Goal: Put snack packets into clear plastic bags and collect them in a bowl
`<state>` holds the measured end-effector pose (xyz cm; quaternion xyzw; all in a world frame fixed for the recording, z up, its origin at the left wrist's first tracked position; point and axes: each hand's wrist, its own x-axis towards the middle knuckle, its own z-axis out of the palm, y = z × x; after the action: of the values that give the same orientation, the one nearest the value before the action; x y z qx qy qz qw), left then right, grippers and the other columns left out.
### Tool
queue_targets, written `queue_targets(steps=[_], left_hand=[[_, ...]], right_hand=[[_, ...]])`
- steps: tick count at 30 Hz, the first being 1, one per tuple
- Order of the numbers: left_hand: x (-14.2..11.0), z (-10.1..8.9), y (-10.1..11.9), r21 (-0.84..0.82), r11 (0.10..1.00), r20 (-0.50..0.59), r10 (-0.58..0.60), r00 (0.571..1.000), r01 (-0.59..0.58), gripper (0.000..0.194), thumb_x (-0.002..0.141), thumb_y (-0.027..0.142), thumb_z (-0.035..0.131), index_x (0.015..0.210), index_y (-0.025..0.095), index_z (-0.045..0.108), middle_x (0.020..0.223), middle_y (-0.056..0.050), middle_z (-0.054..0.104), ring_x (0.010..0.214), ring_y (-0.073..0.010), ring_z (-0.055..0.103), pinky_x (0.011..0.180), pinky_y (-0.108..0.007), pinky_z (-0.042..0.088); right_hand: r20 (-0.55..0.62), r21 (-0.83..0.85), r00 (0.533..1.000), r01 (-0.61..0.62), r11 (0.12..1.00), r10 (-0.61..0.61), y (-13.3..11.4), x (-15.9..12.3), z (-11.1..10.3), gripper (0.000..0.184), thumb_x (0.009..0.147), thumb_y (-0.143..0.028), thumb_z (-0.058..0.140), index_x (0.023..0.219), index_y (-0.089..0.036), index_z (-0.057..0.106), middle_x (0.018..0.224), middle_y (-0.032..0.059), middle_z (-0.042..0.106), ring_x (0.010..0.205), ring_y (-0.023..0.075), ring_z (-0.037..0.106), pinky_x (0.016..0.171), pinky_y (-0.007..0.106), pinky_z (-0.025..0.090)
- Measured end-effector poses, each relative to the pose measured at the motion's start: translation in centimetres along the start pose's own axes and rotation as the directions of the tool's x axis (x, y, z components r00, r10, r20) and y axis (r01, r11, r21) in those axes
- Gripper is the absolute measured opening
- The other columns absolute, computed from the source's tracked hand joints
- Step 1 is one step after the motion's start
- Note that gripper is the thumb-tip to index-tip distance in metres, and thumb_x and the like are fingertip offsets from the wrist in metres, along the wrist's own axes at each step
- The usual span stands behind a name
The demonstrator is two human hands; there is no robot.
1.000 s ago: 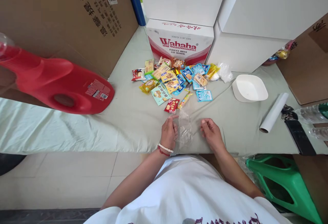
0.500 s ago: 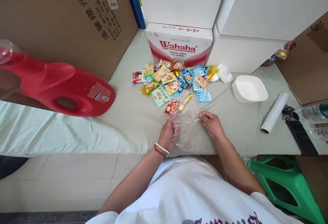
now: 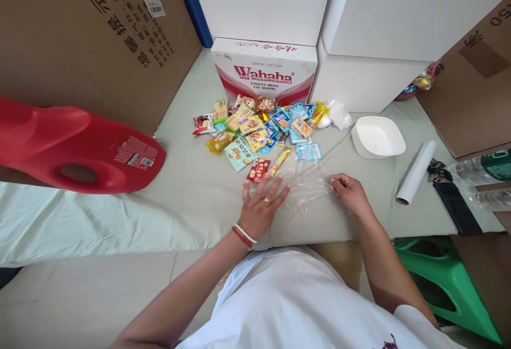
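Observation:
A clear plastic bag (image 3: pixel 305 192) lies flat on the cloth-covered table, between my hands. My right hand (image 3: pixel 349 192) pinches its right edge between thumb and fingers. My left hand (image 3: pixel 261 208) is spread with the palm down, by the bag's left side; whether it touches the film I cannot tell. Just beyond its fingertips lie a red snack packet (image 3: pixel 258 169) and a slim yellow packet (image 3: pixel 280 161). Farther back is a pile of small wrapped snacks, with a light green packet (image 3: pixel 240 153) at its front and a blue and white packet (image 3: pixel 308 152) to the right.
A white bowl (image 3: pixel 378 137) and a white roll (image 3: pixel 416 172) stand to the right, with a black strap-like item (image 3: pixel 457 208) and plastic bottles beyond. A big red jug (image 3: pixel 80 149) is on the left. The Wahaba-style red and white carton (image 3: pixel 263 72) backs the pile.
My left hand has let go of the bag and opened flat. My right hand has moved slightly right, still holding the bag, which now lies lower and flatter. The view has shifted right.

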<state>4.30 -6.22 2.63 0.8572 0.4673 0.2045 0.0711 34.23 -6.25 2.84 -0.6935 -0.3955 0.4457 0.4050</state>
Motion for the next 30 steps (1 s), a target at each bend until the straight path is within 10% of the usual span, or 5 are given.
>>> queue_targets(steps=[8,12,19,25,30], left_hand=[[2.7,-0.3,0.0,0.003,0.995,0.294,-0.095,0.951,0.099,0.045,0.104,0.041,0.038,0.134,0.021,0.064,0.163,-0.014,0.037,0.118,-0.0286,0.064,0.097,-0.044,0.055],[3.4,-0.2,1.0,0.104,0.992,0.361,-0.104,0.927,0.071,0.037,0.098,0.026,0.048,0.128,0.023,0.068,0.164,-0.012,0.036,0.120,-0.0339,0.062,0.093,-0.049,0.054],[1.4,0.3,1.1,0.179,0.983,0.250,-0.086,0.964,0.041,0.061,0.095,0.049,0.056,0.152,0.031,0.047,0.168,-0.012,0.028,0.154,-0.0404,0.024,0.117,-0.074,0.012],[-1.3,1.3,-0.6,0.143,0.987,0.235,-0.111,0.966,0.079,0.067,0.098,0.054,0.047,0.158,0.025,0.038,0.168,-0.017,0.024,0.155,-0.0370,0.025,0.119,-0.074,0.004],[-2.4,1.7,-0.1,0.148,0.979,0.119,-0.160,0.980,0.141,0.070,0.097,0.052,0.051,0.157,0.019,0.039,0.167,-0.020,0.026,0.155,-0.0394,0.022,0.120,-0.071,0.006]], right_hand=[[-0.096,-0.251,0.991,0.068,0.965,-0.095,0.1,2.2,-4.2,0.034,0.084,-0.051,0.062,0.086,-0.018,0.069,0.066,-0.0003,0.059,0.058,0.0146,0.047,0.058,0.029,0.038],[-0.243,-0.557,0.857,0.259,0.789,-0.454,-2.3,0.3,-3.2,0.029,0.094,-0.040,0.054,0.102,-0.019,0.071,0.094,0.0100,0.070,0.084,0.0244,0.063,0.081,0.041,0.050],[0.514,-0.565,0.642,0.753,0.339,-0.570,0.1,-7.2,3.9,0.064,0.099,-0.036,0.056,0.158,-0.024,0.037,0.161,0.0122,0.041,0.148,0.0313,0.037,0.118,0.054,0.040],[0.618,-0.571,0.683,0.730,0.376,-0.389,4.7,-8.1,-2.8,0.071,0.100,-0.039,0.057,0.163,-0.028,0.026,0.167,0.0111,0.031,0.153,0.0290,0.032,0.120,0.053,0.040],[0.473,-0.570,0.758,0.651,0.501,-0.449,-0.4,-4.0,-6.1,0.034,0.102,-0.039,0.050,0.129,-0.027,0.067,0.134,0.0110,0.066,0.122,0.0268,0.063,0.102,0.047,0.054]])
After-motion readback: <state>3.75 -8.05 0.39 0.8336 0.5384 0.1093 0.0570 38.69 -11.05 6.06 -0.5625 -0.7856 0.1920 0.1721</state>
